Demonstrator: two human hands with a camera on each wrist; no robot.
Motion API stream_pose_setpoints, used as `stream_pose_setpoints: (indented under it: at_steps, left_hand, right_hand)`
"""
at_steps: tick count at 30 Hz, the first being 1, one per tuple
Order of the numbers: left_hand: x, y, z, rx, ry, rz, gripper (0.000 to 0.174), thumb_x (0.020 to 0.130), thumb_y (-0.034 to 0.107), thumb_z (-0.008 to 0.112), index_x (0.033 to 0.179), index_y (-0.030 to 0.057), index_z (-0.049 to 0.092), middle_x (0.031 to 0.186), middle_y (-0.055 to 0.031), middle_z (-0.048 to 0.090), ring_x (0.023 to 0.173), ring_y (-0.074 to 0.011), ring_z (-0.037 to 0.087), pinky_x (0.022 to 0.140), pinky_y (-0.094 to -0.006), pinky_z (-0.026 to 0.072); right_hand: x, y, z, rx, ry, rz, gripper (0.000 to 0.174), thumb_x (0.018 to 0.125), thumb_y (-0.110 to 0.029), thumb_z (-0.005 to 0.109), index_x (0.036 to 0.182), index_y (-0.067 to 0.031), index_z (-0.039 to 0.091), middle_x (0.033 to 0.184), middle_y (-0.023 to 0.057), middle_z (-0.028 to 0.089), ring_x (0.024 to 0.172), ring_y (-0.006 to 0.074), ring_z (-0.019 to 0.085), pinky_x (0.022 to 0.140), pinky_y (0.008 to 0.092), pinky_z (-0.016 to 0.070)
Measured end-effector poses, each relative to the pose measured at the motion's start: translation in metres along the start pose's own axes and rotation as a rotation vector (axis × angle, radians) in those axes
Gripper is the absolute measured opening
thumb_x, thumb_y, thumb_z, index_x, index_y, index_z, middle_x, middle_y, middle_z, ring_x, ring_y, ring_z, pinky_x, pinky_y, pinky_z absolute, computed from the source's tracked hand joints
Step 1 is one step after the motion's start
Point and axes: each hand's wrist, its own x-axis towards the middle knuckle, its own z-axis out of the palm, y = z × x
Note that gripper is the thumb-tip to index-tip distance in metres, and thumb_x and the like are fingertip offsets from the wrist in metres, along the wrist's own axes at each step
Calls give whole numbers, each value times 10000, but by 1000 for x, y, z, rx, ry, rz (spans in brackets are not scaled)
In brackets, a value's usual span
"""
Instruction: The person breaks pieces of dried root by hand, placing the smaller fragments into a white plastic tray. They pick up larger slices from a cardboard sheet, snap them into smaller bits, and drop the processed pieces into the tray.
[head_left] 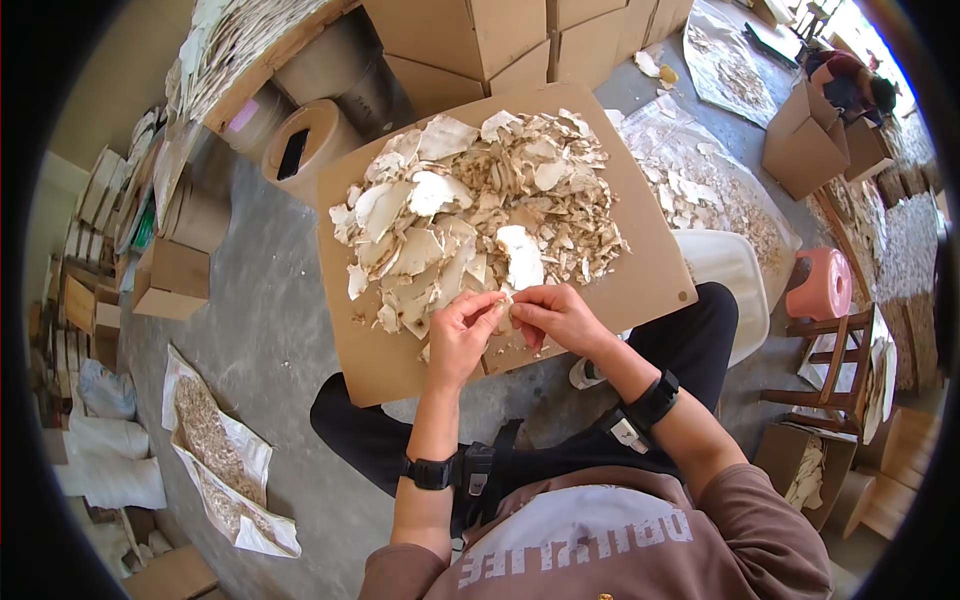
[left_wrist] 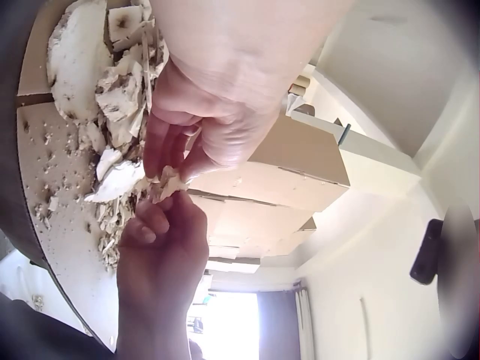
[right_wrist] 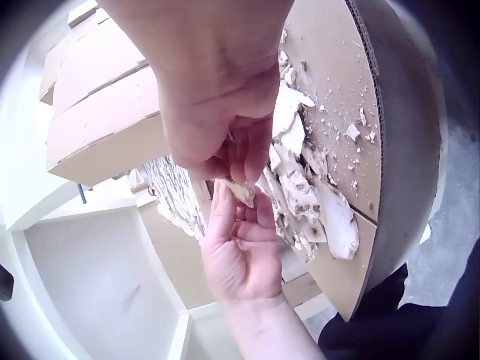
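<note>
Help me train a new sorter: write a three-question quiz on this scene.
1. True or false: the left hand lies flat and idle on the cardboard sheet.
2. What does the right hand pinch together with the left? A) a small pale flake B) a knife C) a box flap
3. Fill in: the pile of flakes lies on the ____ sheet.
Key: 1 false, it pinches the flake; 2 A; 3 cardboard.

A flat cardboard sheet (head_left: 650,280) serves as the work surface. A heap of pale flakes (head_left: 480,210) lies on it. Small crumbs (head_left: 372,318) are scattered near its edge.
</note>
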Motion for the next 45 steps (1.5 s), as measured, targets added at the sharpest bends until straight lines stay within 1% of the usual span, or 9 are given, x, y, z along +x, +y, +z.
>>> stream_pose_setpoints:
  at_steps: [8,24,27,30,32,33,35,40,45]
  left_hand:
    - [5,-15,9,-148,21,-163,175,781,55,599,932,-33,614,805,-36,612,702,-68,553,632,-198,450]
    - [2,-38,19,-249,54,-238,182,789,23,557,953,-49,589,841,-60,610,700,-101,575,631,-216,481]
    - [0,-41,19,-279,55,-260,180,789,25,559,952,-46,588,845,-58,609,713,-102,576,637,-220,484]
    - [1,-34,19,-332,58,-292,184,792,33,562,960,-41,583,853,-57,607,728,-105,579,647,-227,488]
    - [2,-33,18,-379,52,-326,197,801,47,559,979,-35,572,864,-60,601,729,-114,585,665,-238,493]
    - [2,-35,17,-381,52,-326,197,801,47,559,979,-35,572,864,-60,601,729,-114,585,665,-238,493]
    - [4,-38,12,-420,64,-314,199,808,53,549,987,-34,567,872,-63,597,725,-118,583,667,-243,495]
    - [1,-35,10,-480,45,-343,201,819,57,535,1007,-5,566,904,-63,594,769,-130,577,687,-261,501]
    - [0,-38,4,-589,13,-369,206,814,53,542,1012,2,567,909,-62,595,759,-129,577,697,-268,499]
  right_hand:
    - [7,6,5,-79,168,35,196,727,-113,487,741,58,582,529,45,520,416,100,494,384,248,414]
    - [15,17,7,-311,188,167,249,719,-165,472,759,47,596,611,110,596,451,161,549,406,290,448]
    - [15,25,5,-371,189,155,250,727,-159,463,766,51,593,604,116,593,450,169,549,412,295,449]
    - [21,37,-2,-521,255,0,237,742,-142,449,760,50,588,599,113,576,450,168,542,423,297,449]
    - [16,32,-1,-194,197,125,227,761,-126,435,760,47,582,587,84,547,459,155,534,434,278,442]
    - [14,30,-2,-196,196,127,227,761,-126,435,760,47,582,587,84,547,459,155,534,434,278,442]
    - [12,27,-3,203,152,135,228,777,-119,416,772,44,576,576,53,516,462,133,518,445,246,432]
    - [6,27,2,81,96,119,255,810,-217,584,846,36,595,562,11,501,468,84,480,444,226,423]
    - [5,27,0,164,77,156,230,825,-174,555,883,45,594,557,9,504,462,93,484,450,233,430]
